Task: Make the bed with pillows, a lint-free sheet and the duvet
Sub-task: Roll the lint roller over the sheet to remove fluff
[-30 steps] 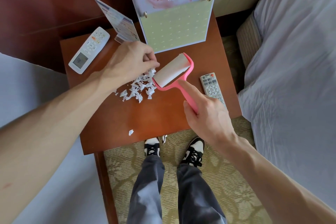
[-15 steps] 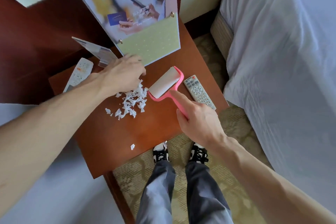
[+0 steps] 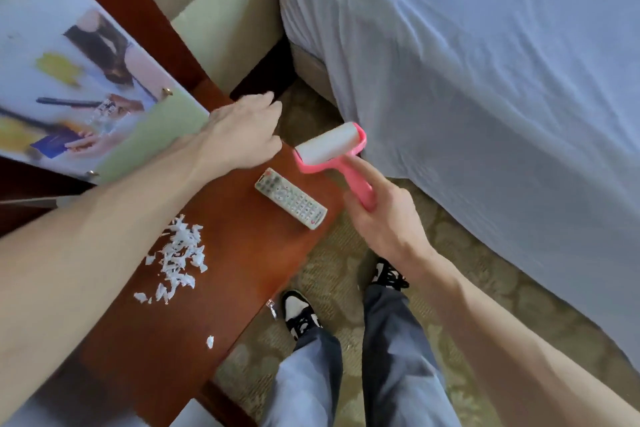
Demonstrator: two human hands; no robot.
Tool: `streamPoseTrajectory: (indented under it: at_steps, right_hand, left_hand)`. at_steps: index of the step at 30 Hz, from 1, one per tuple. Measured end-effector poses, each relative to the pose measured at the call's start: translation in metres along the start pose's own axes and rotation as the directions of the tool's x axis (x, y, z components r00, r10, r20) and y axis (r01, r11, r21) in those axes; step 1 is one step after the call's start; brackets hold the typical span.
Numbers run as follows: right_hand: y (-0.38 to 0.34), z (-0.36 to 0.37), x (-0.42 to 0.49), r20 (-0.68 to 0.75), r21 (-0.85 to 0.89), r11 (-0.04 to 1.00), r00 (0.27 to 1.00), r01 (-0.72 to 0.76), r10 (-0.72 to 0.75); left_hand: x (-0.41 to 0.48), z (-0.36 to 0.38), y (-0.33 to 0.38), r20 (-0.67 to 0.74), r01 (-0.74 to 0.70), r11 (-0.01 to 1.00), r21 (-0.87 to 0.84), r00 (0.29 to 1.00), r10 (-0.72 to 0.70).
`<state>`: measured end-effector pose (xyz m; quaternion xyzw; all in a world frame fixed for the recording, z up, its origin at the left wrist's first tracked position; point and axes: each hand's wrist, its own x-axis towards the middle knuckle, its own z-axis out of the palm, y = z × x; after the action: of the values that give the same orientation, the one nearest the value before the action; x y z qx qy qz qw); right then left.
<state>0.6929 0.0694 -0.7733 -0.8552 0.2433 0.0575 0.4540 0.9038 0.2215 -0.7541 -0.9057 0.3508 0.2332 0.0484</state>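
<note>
My right hand point(image 3: 384, 218) grips the handle of a pink lint roller point(image 3: 329, 146), index finger laid along the handle. The roller's white drum hangs over the gap between the wooden bedside table point(image 3: 214, 288) and the bed. The white sheet point(image 3: 485, 97) covers the bed at the right, wrinkled, with a few small dark specks near the top. My left hand point(image 3: 242, 135) hovers over the table's far edge with fingers loosely curled and nothing in it. A heap of torn white paper bits point(image 3: 180, 253) lies on the table.
A grey remote point(image 3: 290, 198) lies near the table's right edge. A leaning calendar point(image 3: 86, 97) stands at the back left. Patterned carpet point(image 3: 346, 263) runs between table and bed, where my two feet stand. The headboard padding point(image 3: 228, 28) sits behind.
The view has swung right toward the bed. My right hand carried the roller off the table toward the sheet. My left hand left the paper scraps and moved right, empty.
</note>
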Motion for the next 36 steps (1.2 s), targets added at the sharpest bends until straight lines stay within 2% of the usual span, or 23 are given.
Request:
streamPoseTrajectory:
  at_steps: [3, 6, 12, 16, 18, 25, 30, 36]
  right_hand:
    - [0.029, -0.049, 0.005, -0.208, 0.194, 0.976, 0.968, -0.097, 0.137]
    - [0.064, -0.106, 0.011, -0.335, 0.305, 0.939, 0.905, -0.158, 0.261]
    - [0.134, -0.207, 0.036, -0.429, 0.378, 0.880, 0.787, -0.290, 0.443]
    - [0.176, -0.253, 0.059, -0.474, 0.330, 0.878, 0.743, -0.347, 0.472]
    - [0.192, -0.268, 0.070, -0.479, 0.299, 0.890, 0.753, -0.344, 0.452]
    - [0.190, -0.286, 0.105, -0.363, 0.183, 0.955, 0.886, -0.235, 0.288]
    - [0.161, -0.287, 0.145, -0.306, 0.190, 0.969, 0.928, -0.161, 0.214]
    - [0.122, -0.268, 0.201, -0.231, 0.214, 0.969, 0.957, -0.126, 0.175]
  left_hand:
    - [0.038, -0.028, 0.059, -0.050, -0.065, 0.996, -0.057, 0.997, 0.062]
    - [0.074, -0.047, 0.117, -0.054, -0.090, 0.992, -0.085, 0.995, 0.085]
    - [0.146, -0.074, 0.226, -0.002, -0.135, 0.982, -0.131, 0.991, 0.136]
    - [0.201, -0.078, 0.286, 0.008, -0.129, 0.979, -0.155, 0.991, 0.132]
    - [0.227, -0.081, 0.311, 0.013, -0.125, 0.984, -0.130, 0.992, 0.127]
    - [0.285, -0.082, 0.340, 0.062, -0.069, 0.998, 0.004, 0.996, 0.069]
    - [0.305, -0.099, 0.313, 0.038, -0.018, 0.999, 0.031, 0.999, 0.017]
    - [0.321, -0.116, 0.246, 0.037, 0.135, 0.990, -0.036, 0.990, -0.134]
